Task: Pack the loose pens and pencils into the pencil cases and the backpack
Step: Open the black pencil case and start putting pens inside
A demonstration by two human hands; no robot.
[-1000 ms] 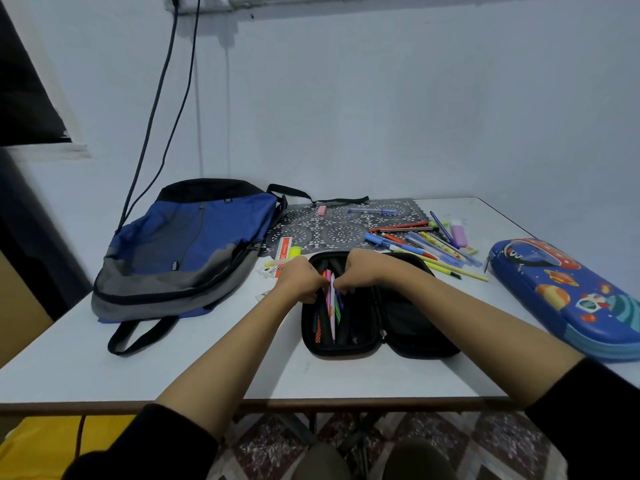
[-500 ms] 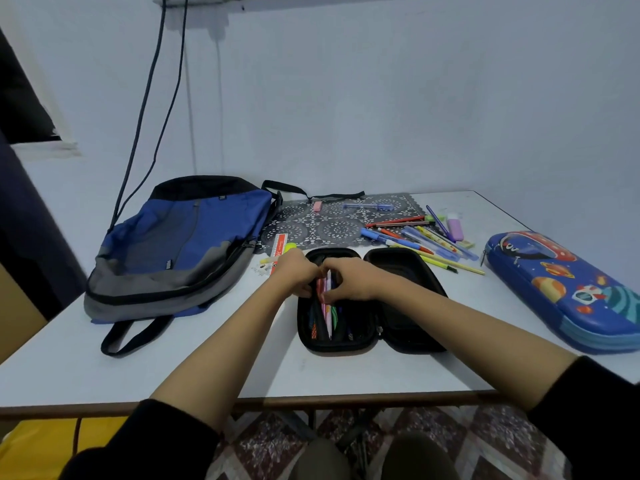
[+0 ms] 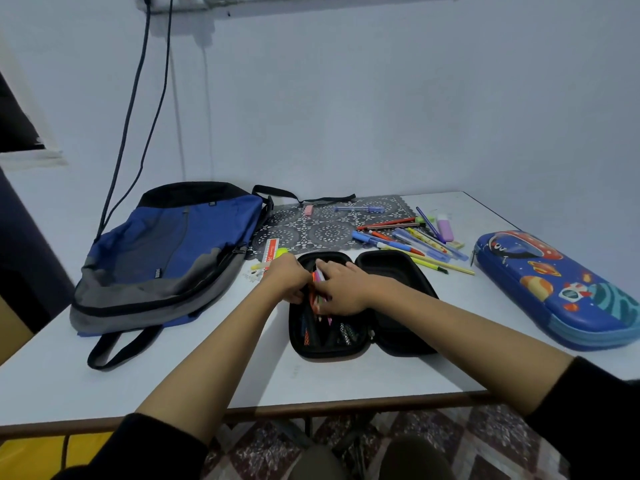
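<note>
An open black pencil case lies flat at the table's middle. Its left half holds several coloured pens and pencils. My left hand and my right hand meet over that half, both pinching the bundle of pens and pressing it down into the case. A pile of loose pens and pencils lies just behind the case on the right. A blue and grey backpack lies flat on the left. A closed blue space-themed pencil case lies at the right edge.
A black lace mat lies behind the case with a blue pen and a pink eraser on it. A red ruler and a yellow highlighter sit left of the case. Cables hang down the wall.
Both hands have slid a little nearer along the left half of the black case, still on the pens. The pens now sit lower in the case.
</note>
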